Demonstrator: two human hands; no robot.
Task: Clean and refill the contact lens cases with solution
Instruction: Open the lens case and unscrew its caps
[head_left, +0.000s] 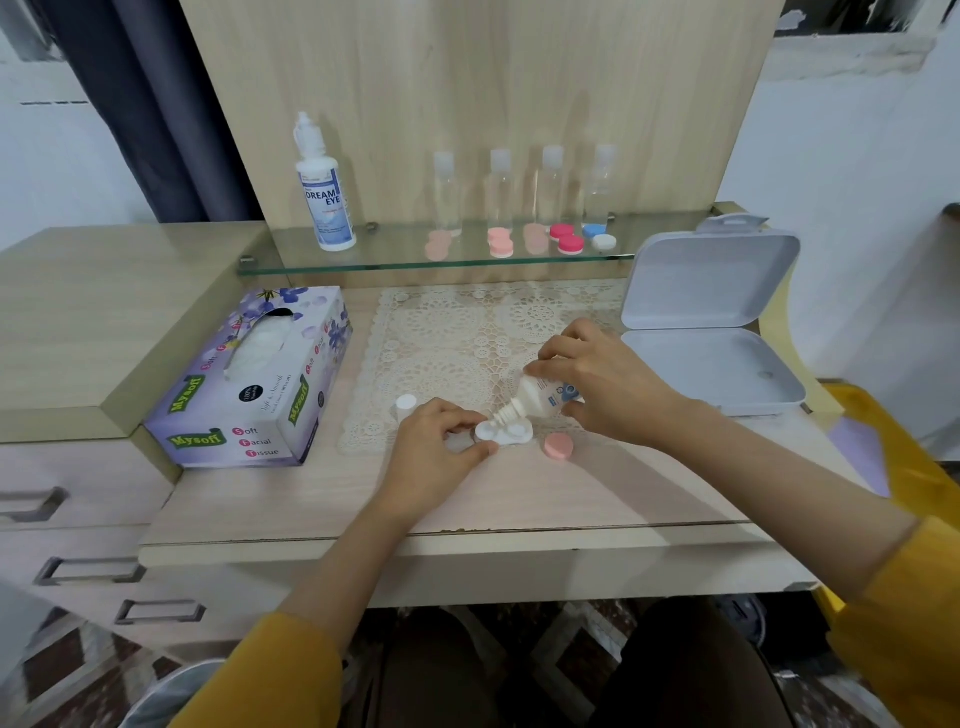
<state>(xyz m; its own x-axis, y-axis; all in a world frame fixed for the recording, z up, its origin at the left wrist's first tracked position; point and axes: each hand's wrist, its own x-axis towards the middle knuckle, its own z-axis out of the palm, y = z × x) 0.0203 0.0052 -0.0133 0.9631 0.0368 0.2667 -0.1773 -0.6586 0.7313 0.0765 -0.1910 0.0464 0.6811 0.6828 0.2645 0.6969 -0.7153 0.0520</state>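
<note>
head cam: wood desk (571, 493) w/ lace mat (441, 338) (glass shelf (395, 260) behind); left grip (431, 447) pinches case (519, 434), right grip (597, 379) holds bottle (540, 397).

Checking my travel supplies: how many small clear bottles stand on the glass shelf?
4, side by side along the shelf: leftmost bottle, second bottle, third bottle, rightmost bottle. None seems hidden.

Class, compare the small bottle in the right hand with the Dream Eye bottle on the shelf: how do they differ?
The small bottle, gripped by the right hand, tilts nozzle-down over the lens case; the Dream Eye bottle stands upright, untouched, on the glass shelf. The small bottle is uncapped; the Dream Eye bottle is capped. The Dream Eye bottle looks taller. Both are white with blue labels.
</note>
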